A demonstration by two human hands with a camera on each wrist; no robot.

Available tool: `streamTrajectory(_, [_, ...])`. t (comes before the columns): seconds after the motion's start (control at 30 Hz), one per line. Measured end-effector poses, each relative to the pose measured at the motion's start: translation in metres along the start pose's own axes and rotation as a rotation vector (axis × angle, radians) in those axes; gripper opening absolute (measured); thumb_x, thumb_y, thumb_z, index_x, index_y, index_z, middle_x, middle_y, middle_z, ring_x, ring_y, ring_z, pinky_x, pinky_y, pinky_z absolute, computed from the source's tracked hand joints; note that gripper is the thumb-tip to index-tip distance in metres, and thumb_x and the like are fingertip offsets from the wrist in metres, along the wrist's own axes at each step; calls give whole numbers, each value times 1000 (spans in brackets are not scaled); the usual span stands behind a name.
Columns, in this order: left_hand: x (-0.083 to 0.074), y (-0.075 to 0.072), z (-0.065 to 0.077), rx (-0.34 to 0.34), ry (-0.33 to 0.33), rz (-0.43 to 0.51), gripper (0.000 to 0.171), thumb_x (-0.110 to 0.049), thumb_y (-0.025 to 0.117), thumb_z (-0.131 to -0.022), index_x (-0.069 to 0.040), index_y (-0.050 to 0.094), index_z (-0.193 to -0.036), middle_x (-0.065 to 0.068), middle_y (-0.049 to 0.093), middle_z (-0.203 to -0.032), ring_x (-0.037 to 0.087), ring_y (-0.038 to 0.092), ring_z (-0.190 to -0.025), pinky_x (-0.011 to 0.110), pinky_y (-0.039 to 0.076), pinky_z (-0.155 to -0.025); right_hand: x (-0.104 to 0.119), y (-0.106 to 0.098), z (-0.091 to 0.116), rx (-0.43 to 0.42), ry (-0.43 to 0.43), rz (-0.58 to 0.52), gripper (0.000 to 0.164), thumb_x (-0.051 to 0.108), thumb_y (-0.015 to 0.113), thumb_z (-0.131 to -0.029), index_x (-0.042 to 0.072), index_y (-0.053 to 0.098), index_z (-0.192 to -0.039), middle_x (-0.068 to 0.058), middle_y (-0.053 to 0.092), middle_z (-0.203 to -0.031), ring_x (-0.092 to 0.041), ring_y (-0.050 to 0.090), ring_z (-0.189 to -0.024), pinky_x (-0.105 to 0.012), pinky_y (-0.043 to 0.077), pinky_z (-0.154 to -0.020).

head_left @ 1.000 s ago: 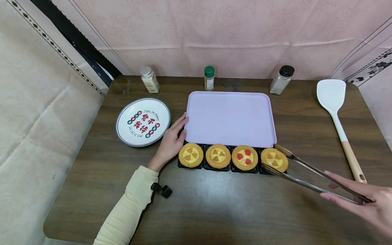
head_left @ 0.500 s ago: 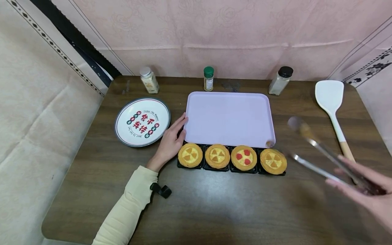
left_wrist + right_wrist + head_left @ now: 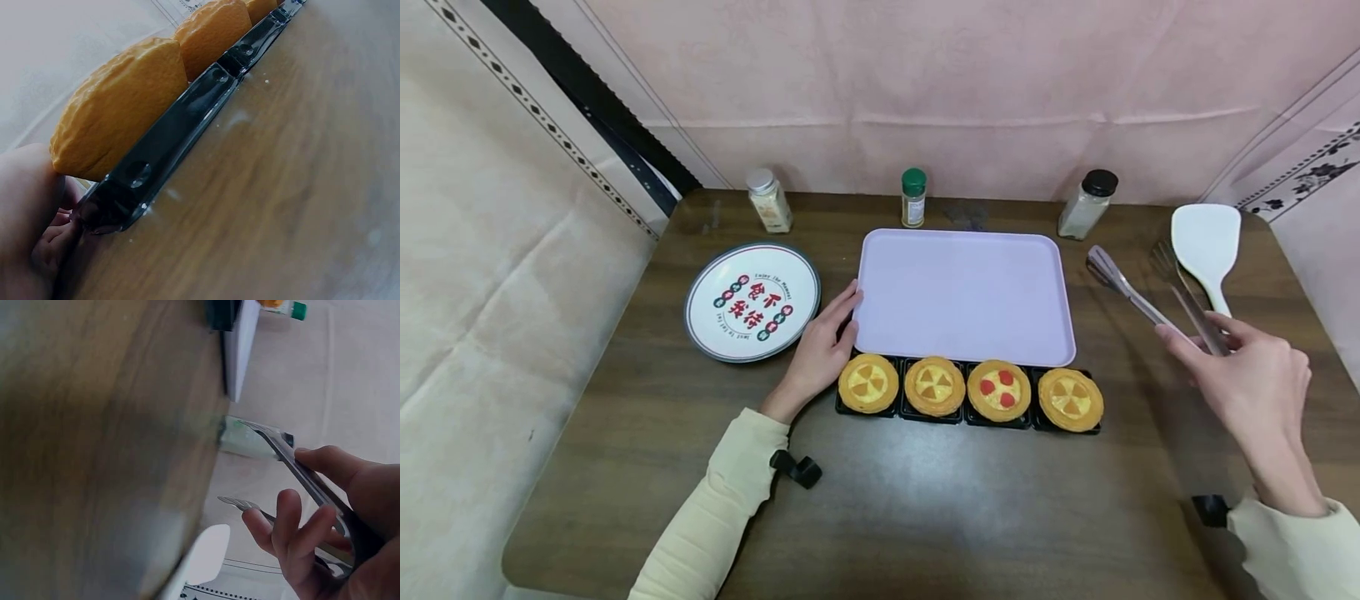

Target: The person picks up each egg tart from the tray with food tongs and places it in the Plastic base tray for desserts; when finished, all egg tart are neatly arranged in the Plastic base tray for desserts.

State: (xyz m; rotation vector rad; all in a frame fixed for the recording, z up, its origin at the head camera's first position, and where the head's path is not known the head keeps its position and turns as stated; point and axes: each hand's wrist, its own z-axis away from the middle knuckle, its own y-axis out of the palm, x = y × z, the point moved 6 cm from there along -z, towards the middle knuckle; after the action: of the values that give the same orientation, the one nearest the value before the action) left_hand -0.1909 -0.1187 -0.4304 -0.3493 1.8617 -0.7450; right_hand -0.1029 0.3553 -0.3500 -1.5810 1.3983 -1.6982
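My left hand point(image 3: 815, 356) rests along the left edge of a lilac tray point(image 3: 964, 292), its thumb by the corner of a black plastic tart tray point(image 3: 181, 131). That black tray holds a row of several round yellow tarts, among them one with red spots point(image 3: 998, 390) and a plain-topped one point(image 3: 1071, 400) at the right end. My right hand point(image 3: 1255, 379) holds metal tongs point(image 3: 306, 478) in the air right of the lilac tray. The tongs' arms stand apart with nothing between them. Behind them lies a white spatula point(image 3: 1206, 243), its handle hidden by my right hand.
A white round plate point(image 3: 752, 302) with red lettering lies left of my left hand. Along the back edge stand a white-capped jar point(image 3: 770, 202), a green-capped jar point(image 3: 913, 200) and a black-capped jar point(image 3: 1086, 207). Pink cloth point(image 3: 955, 92) hangs behind the table.
The tongs have left the rightmost tart, which stays in its compartment. My right hand has carried them right and back toward the spatula and turned over. My left hand has stayed put.
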Motion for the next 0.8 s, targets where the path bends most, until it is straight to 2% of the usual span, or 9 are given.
streamTrajectory(0.03, [0,0,0,1,2,0,46,-6,48,-101,-1,44,-146,6,32,-157,17,35,-138,37,35,-108,-1,3,-2,10,-4,3,74,55,68,-85,-3,61,-129,-7,68,-61,-45,59,-88,-52,31,-77])
streamTrajectory(0.3, [-3,0,-2,8,9,1,46,-7,48,-101,-1,44,-146,8,32,-157,17,34,-139,38,34,-109,-5,15,-6,47,-11,21,76,56,66,-86,-5,59,-130,-13,70,-68,-48,59,-86,-51,32,-71])
streamTrajectory(0.53, [-3,-1,-2,4,5,-8,45,-7,48,-101,-1,44,-146,6,32,-157,17,34,-139,38,34,-109,-9,24,-9,126,9,47,77,54,64,-88,-8,54,-132,-26,68,-93,-39,56,-70,-43,34,-57])
streamTrajectory(0.7, [-1,-1,0,-3,11,-8,45,-7,48,-101,-1,45,-145,6,32,-156,18,35,-138,39,35,-108,-11,32,-10,220,20,27,81,50,62,-89,-9,40,-142,-24,68,-88,-23,63,-56,-40,36,-57])
streamTrajectory(0.8, [0,0,0,-3,9,-5,45,-7,48,-101,-1,45,-145,6,32,-157,18,35,-138,40,35,-108,-12,35,-10,248,15,21,83,48,62,-90,-7,34,-146,-26,65,-94,-23,66,-55,-41,35,-60])
